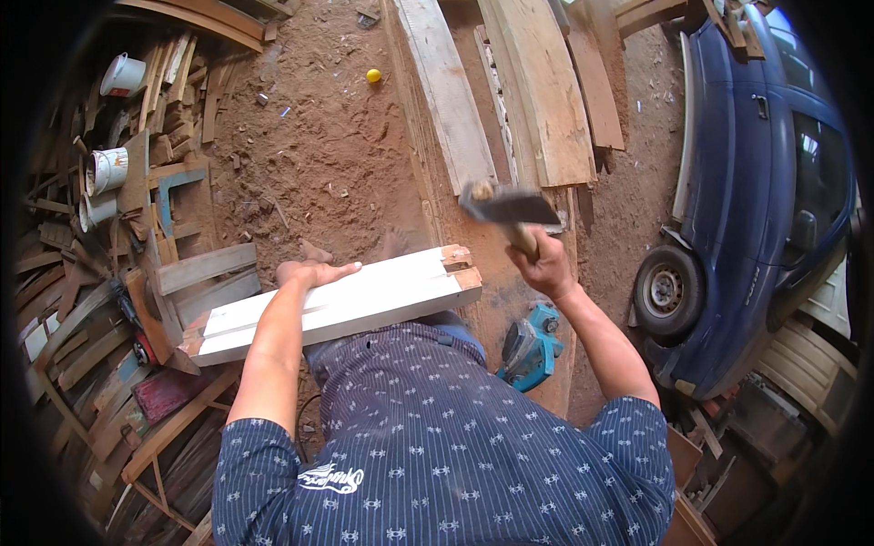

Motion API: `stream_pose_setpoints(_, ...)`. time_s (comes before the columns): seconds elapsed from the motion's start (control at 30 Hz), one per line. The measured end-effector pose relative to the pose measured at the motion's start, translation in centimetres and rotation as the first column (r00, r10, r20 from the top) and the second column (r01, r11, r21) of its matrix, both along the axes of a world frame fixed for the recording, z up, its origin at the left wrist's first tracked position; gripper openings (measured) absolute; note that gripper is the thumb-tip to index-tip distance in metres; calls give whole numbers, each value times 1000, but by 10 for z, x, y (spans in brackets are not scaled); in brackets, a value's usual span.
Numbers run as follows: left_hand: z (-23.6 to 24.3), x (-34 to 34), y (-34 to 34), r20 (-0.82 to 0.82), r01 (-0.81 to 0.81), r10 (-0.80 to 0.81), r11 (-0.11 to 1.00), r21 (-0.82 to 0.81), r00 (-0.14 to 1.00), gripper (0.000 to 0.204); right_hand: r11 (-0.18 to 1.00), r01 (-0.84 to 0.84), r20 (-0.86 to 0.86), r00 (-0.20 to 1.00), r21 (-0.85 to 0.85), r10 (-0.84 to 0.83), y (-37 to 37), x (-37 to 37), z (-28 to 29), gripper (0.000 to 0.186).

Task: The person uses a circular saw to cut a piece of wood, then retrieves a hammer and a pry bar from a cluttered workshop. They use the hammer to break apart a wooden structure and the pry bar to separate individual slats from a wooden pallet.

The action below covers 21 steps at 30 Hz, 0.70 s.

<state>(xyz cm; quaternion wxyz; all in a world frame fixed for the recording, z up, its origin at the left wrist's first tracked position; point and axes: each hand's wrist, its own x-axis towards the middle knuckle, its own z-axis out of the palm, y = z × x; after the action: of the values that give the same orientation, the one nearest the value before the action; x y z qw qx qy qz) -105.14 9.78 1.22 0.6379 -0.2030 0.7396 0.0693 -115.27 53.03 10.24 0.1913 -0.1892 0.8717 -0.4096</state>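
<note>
Across my lap lies a white-painted wooden piece (382, 291) with a lengthwise groove or seam. Its right end is bare brown wood with a notch. My left hand (314, 273) grips its far edge near the left end, thumb stretched along the white face. Raised beyond its right end, my right hand (546, 264) is closed round the wooden handle of an adze (510, 205). The adze has a broad dark metal head, slightly blurred, held apart from the white piece. A teal electric planer (533, 346) sits on the plank to the right of my lap.
Long thick planks (537, 100) stretch away ahead. Right of them a blue car (756, 200) is parked on reddish soil. Stacked scrap wood (91, 346) and white buckets (107, 170) crowd the left. A small yellow ball (373, 75) lies on the ground (309, 136).
</note>
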Motion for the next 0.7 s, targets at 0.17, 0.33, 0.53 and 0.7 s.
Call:
stream_pose_setpoints(0.17, -7, -6, -5, 5, -24, 24, 999, 22, 1000, 100, 752, -410, 293, 910, 516, 294, 34, 12, -50, 45)
stream_pose_setpoints(0.33, -3, 3, -5, -1, 22, -22, 999, 38, 1000, 102, 943, -101, 114, 991, 318, 68, -5, 12, -15, 35)
stream_pose_setpoints(0.53, -5, 4, -4, -6, 29, -29, 998, 47, 1000, 105, 961, -112, 109, 990, 252, 87, 6, 26, -3, 37)
stream_pose_setpoints(0.7, 5, 13, 7, -154, 193, -195, 981, -25, 969, 108, 748, -192, 204, 976, 635, 78, 52, 38, -84, 53)
